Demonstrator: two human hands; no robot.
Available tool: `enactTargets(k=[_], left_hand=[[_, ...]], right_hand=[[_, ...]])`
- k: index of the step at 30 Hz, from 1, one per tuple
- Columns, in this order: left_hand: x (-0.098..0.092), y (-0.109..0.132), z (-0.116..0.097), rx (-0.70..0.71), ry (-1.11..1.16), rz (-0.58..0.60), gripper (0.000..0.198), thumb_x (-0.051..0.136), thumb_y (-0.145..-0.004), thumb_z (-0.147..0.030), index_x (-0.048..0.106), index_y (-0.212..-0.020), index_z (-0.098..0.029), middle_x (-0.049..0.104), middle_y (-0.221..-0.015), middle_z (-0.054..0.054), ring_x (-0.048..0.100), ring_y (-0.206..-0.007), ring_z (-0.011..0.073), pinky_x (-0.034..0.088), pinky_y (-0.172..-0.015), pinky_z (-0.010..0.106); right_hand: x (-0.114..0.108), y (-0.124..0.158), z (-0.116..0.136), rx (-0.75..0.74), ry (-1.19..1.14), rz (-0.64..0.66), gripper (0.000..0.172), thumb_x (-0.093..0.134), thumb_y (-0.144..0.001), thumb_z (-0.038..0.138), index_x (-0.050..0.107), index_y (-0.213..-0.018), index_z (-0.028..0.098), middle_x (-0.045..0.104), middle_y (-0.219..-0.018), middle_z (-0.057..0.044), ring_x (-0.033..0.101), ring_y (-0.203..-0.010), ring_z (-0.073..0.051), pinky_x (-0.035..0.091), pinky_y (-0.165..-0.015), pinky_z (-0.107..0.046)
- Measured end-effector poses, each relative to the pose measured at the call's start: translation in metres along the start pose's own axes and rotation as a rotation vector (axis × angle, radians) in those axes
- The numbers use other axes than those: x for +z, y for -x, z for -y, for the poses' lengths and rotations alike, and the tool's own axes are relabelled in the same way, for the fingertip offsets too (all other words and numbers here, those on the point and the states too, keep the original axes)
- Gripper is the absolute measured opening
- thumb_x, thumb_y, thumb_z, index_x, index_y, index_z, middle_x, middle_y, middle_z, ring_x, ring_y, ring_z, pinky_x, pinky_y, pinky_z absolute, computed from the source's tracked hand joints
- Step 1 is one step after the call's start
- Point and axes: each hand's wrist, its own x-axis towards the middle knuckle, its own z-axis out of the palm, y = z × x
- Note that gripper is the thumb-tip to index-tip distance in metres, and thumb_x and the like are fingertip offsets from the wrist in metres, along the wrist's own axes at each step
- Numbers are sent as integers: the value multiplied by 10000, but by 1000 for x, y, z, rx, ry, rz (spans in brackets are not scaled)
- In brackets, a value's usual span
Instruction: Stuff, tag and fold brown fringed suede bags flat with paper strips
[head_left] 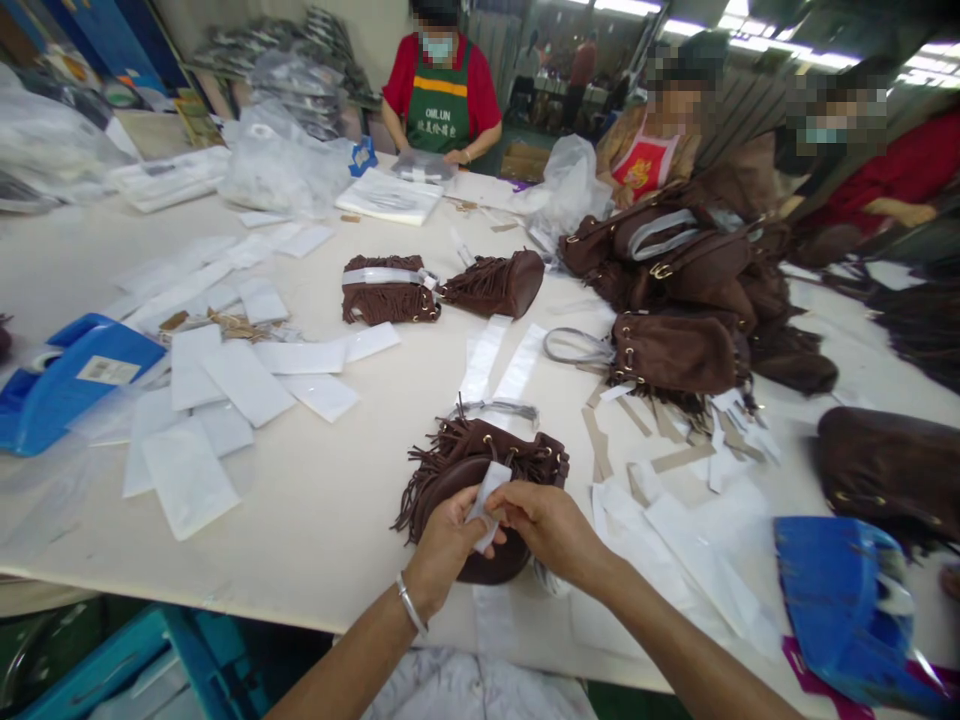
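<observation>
A dark brown fringed bag (480,572) lies on the table in front of me, its gold eyelets and fringe facing away. Just above it, my left hand (454,530) grips a narrow whitish strip (491,490) between thumb and fingers. The fingers of my right hand (544,515) pinch the same strip from the other side. Whether the strip is paper or plastic I cannot tell. Beyond the bag, two pale flat strips (501,368) lie on the table, with a grey-wrapped strap (499,410) across their near ends.
Blue tape dispensers stand left (75,380) and right (844,600). White sheets (225,400) are scattered at left. Two fringed pieces (491,283) lie ahead, and a pile of brown bags (690,260) rises at right. A co-worker in a green apron (442,100) works across the table.
</observation>
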Motion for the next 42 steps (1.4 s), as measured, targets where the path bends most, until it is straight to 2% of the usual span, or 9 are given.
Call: enactTargets(k=[12, 16, 20, 25, 27, 30, 33, 38, 42], left_hand=[[1, 2, -4, -20, -31, -10, 317, 639, -758, -231, 624, -1052, -115, 669, -874, 76, 575, -602, 111, 429, -505, 201], [-1, 3, -7, -67, -78, -11, 292, 644, -779, -280, 621, -1024, -122, 657, -848, 68, 619, -669, 149, 489, -554, 233], [3, 0, -6, -73, -106, -99, 335, 622, -820, -444, 617, -921, -125, 646, -743, 47, 598, -574, 130, 485, -518, 232], [7, -5, -4, -78, 71, -134, 347, 588, -851, -470, 594, -817, -125, 605, -621, 27, 518, -453, 87, 374, -406, 176], [7, -6, -5, -182, 284, -97, 300, 596, -863, -419, 589, -840, -120, 578, -601, 12, 460, -418, 52, 303, -376, 142], [6, -7, -5, -341, 700, 77, 233, 536, -917, -347, 569, -884, -118, 506, -612, -16, 381, -412, 13, 245, -367, 102], [8, -5, -2, -334, 939, 240, 174, 469, -954, -282, 549, -935, -128, 422, -621, -42, 356, -423, 8, 248, -374, 87], [16, 0, -3, -281, 1056, 340, 96, 492, -916, -175, 546, -987, -140, 396, -617, -55, 379, -425, 3, 252, -381, 78], [13, -1, -6, -336, 853, 278, 207, 523, -922, -337, 577, -983, -146, 519, -638, -12, 457, -440, 33, 306, -386, 104]], right_hand=[[-2, -4, -10, -41, 54, 27, 272, 440, -863, 103, 619, -1004, 252, 674, -821, 15, 623, -785, -143, 410, -708, -223], [-2, -8, -11, 66, 55, 39, 397, 490, -817, 102, 476, -1189, 239, 648, -767, 29, 618, -707, -150, 394, -650, -225], [-2, -12, -11, 99, -90, 9, 307, 507, -809, 113, 454, -1091, 223, 631, -703, 37, 608, -668, -146, 409, -639, -230], [9, -11, -18, 289, -353, -27, 260, 571, -835, 280, 406, -1031, 241, 591, -609, 83, 498, -420, -108, 368, -425, -199], [14, -10, -20, 314, -410, -84, 286, 586, -844, 365, 395, -1021, 248, 561, -582, 96, 472, -393, -110, 346, -389, -200], [22, -8, -21, 233, -370, -225, 287, 565, -876, 416, 406, -1050, 251, 537, -602, 86, 524, -471, -131, 396, -464, -225], [28, -10, -24, 150, -211, -331, 301, 509, -917, 458, 428, -1109, 240, 588, -677, 42, 612, -606, -171, 441, -597, -264], [35, -16, -31, 105, -14, -348, 355, 410, -955, 512, 456, -1144, 215, 667, -742, -12, 668, -650, -211, 434, -601, -279], [18, -12, -30, -14, 149, -350, 435, 373, -968, 507, 430, -1267, 196, 691, -906, -56, 678, -718, -213, 450, -619, -288]])
